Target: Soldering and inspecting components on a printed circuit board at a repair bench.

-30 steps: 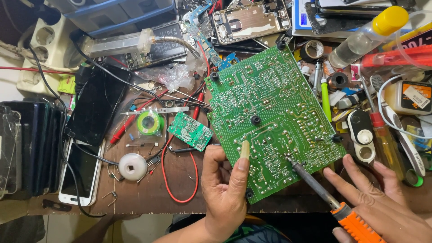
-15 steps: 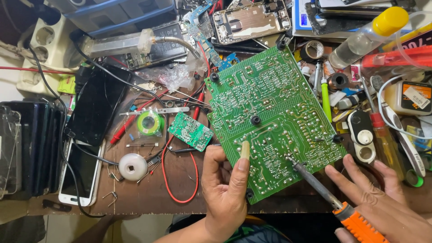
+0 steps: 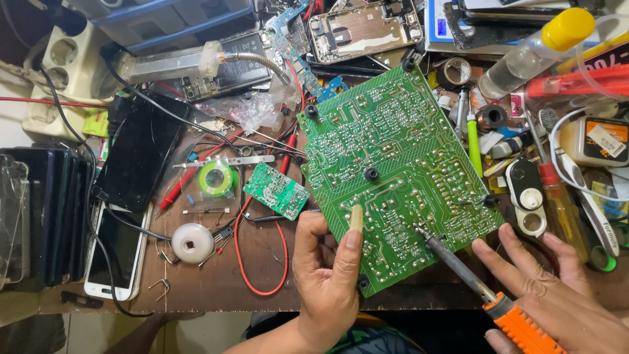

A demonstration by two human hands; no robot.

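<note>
Board: large green circuit board (image 3: 400,177), solder side up, tilted across the bench middle, near edge at the table's front.
Left hand: left hand (image 3: 324,282) pinches the board's near-left edge, thumb (image 3: 352,229) flat on top, fingers curled under. Closed on the board.
Right hand: right hand (image 3: 557,295) wraps the orange handle of a soldering iron (image 3: 472,275); index and middle fingers stretch out toward the board's right corner, touching or just short, can't tell.
Tip: iron's tip rests on a joint in the board's lower-right area.
Handling, my read: stiff, light, flat panel. Won't flex much, but sharp solder points on top and parts hidden below are fragile. Hold by bare edges or corners, not the trace field. The black standoffs (image 3: 371,174) also give purchase.
Nearby: small green board (image 3: 276,190) just left of the big one, red wire (image 3: 262,262) looping beneath it, white solder-wick reel (image 3: 192,242), green tape roll (image 3: 217,177), dark phones (image 3: 137,154) at left, yellow-capped bottle (image 3: 531,52) top right.
Risk, my read: hot tip close to both hands.
</note>
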